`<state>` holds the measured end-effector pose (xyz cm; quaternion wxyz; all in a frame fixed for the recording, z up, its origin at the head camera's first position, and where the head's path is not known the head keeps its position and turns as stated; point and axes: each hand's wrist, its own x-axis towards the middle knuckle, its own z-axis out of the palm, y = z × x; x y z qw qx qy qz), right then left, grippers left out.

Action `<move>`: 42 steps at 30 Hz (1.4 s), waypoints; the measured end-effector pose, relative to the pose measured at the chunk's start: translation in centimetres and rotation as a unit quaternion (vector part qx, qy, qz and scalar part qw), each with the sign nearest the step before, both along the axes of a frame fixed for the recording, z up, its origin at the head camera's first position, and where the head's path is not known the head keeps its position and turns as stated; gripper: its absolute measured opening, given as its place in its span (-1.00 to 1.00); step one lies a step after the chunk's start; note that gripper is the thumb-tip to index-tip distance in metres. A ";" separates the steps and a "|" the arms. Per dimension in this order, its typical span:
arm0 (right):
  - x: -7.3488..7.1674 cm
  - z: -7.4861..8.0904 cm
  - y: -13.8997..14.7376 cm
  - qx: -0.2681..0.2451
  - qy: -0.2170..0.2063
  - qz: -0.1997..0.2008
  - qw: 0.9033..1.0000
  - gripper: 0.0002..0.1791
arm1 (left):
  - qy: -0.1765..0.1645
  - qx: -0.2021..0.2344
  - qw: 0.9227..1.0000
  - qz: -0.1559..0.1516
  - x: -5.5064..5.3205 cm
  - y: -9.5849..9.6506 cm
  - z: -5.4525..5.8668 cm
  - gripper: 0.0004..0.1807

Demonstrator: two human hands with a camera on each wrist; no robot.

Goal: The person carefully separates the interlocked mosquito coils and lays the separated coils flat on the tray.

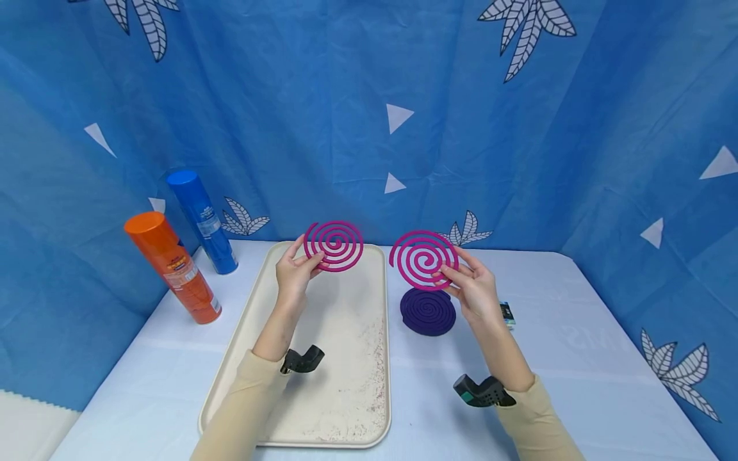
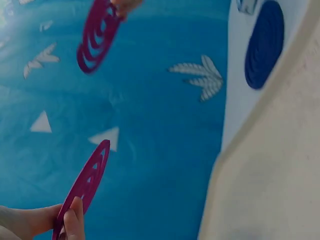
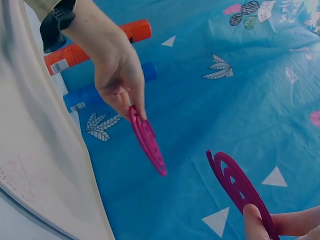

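My left hand [image 1: 294, 274] pinches the lower left edge of a pink mosquito coil [image 1: 349, 251], held up over the far end of the cream tray [image 1: 311, 410]. A second pink mosquito coil [image 1: 410, 238] is pinched at its lower right side by my right hand [image 1: 475, 285], to the right of the tray. Both coils face me as spirals in the head view and appear nearly edge-on in the wrist views. Below the right-hand coil, a dark purple coil [image 1: 428, 314] lies flat on the white table [image 1: 438, 390].
Left of the tray stand an orange spray can [image 1: 175, 272] and a blue spray can [image 1: 204, 224]. A small dark packet [image 1: 507, 314] lies partly hidden behind my right wrist. Blue patterned cloth [image 1: 323, 115] hangs behind and beside the table.
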<state>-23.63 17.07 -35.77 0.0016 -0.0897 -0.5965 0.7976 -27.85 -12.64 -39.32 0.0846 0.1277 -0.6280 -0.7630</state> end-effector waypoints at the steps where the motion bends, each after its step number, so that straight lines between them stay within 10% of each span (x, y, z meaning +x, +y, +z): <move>1: 0.0 -0.1 0.0 0.001 0.000 0.002 1.000 -0.34 | -0.003 0.000 1.000 0.008 -0.3 -0.3 -0.4 -0.32; 19: -0.1 -1.1 -0.5 0.017 -0.005 0.017 1.000 -0.36 | -0.027 -0.092 0.990 0.102 -3.5 -4.1 -7.4 -0.37; 34: -0.5 -1.8 -1.5 0.011 -0.003 0.044 0.999 -0.37 | -0.065 -0.217 0.965 0.129 -3.4 -5.4 -8.4 -0.44; 42: -1.2 -3.2 -2.2 0.029 -0.012 0.045 0.998 -0.37 | -0.054 -0.184 0.971 0.143 -3.2 -5.5 -8.0 -0.48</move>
